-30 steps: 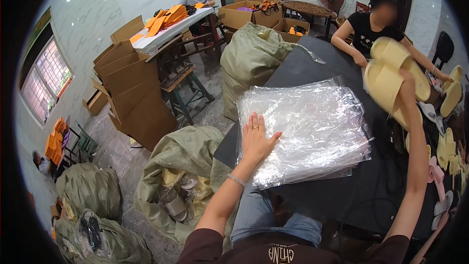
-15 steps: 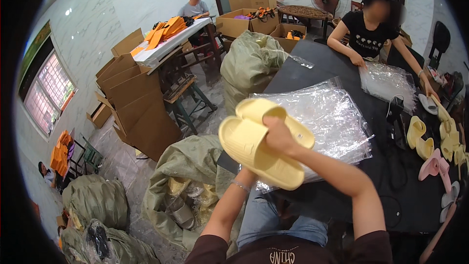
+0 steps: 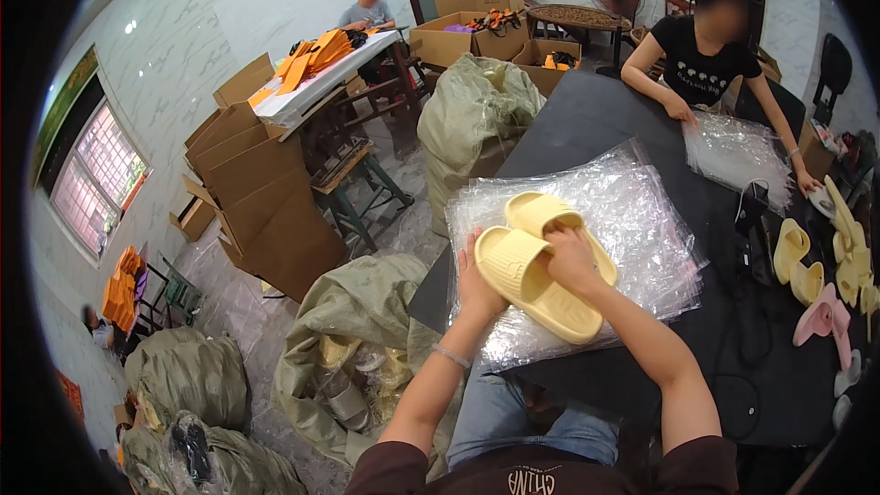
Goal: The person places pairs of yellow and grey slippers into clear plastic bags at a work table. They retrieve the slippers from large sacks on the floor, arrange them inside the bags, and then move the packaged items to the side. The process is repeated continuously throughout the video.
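A pair of pale yellow slippers point(image 3: 541, 307) is over a stack of clear plastic bags point(image 3: 642, 229) on the dark table, the two side by side. With its fingers tucked in at the inner edges between the slippers, my right hand point(image 3: 573, 261) grips the pair. My left hand point(image 3: 478, 280) lies by the toe end of the nearer slipper, fingers stretched over the left edge of the bags. Whether its thumb touches the slipper is hidden.
More yellow slippers point(image 3: 793, 261) and pink slippers point(image 3: 823, 314) lie along the table's right side. Across the table, a co-worker point(image 3: 701, 60) handles other clear bags point(image 3: 738, 156). An open woven sack point(image 3: 307, 371) holding wrapped slippers stands at my left. Cardboard boxes point(image 3: 252, 192) stand farther off.
The slippers have come down and right onto the bags in my right hand. My left hand, earlier hidden behind them, now shows flat on the bags' left edge.
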Demonstrator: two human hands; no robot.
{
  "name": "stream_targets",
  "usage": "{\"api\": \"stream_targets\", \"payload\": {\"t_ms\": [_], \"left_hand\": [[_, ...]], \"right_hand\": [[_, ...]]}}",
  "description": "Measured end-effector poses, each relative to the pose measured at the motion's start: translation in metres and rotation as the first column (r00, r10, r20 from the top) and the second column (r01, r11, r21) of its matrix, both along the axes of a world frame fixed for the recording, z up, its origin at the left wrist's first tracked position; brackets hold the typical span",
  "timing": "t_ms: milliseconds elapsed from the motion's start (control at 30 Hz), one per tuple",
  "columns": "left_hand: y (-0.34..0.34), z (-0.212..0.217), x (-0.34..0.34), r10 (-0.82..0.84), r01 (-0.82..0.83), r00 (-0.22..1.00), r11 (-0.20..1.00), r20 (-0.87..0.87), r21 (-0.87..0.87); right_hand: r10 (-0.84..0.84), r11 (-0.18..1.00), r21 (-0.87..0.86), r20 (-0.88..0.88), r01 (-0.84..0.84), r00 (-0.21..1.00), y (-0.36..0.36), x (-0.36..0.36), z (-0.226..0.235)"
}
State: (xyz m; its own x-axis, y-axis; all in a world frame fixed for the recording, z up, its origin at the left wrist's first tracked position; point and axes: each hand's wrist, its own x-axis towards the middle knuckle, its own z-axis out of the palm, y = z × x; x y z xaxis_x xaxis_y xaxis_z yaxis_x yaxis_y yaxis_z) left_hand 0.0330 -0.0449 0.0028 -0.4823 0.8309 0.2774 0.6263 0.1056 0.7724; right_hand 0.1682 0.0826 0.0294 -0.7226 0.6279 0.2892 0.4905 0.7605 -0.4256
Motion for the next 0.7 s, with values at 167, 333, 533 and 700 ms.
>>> {"api": "stream_targets", "payload": {"t_ms": [167,333,533,700], "left_hand": [[0.0,-0.003,-0.001,0.102,-0.255,0.822,0.945,-0.56,-0.202],[0.0,0.004,0.003,0.102,-0.244,0.839,0.948,-0.535,-0.203],[0.001,0.003,0.003,0.104,-0.246,0.837,0.948,-0.537,-0.2],[0.0,0.002,0.003,0.093,-0.245,0.84,0.944,-0.535,-0.221]], "right_hand": [[-0.202,0.979,0.04,0.03,0.201,0.979,0.036,0.018,0.009],[-0.503,0.849,0.161,-0.046,0.503,0.863,0.108,0.053,0.0],[-0.537,0.83,0.132,-0.072,0.542,0.84,0.123,0.063,-0.025],[-0.551,0.823,0.125,-0.064,0.555,0.832,0.118,0.061,-0.024]]}}
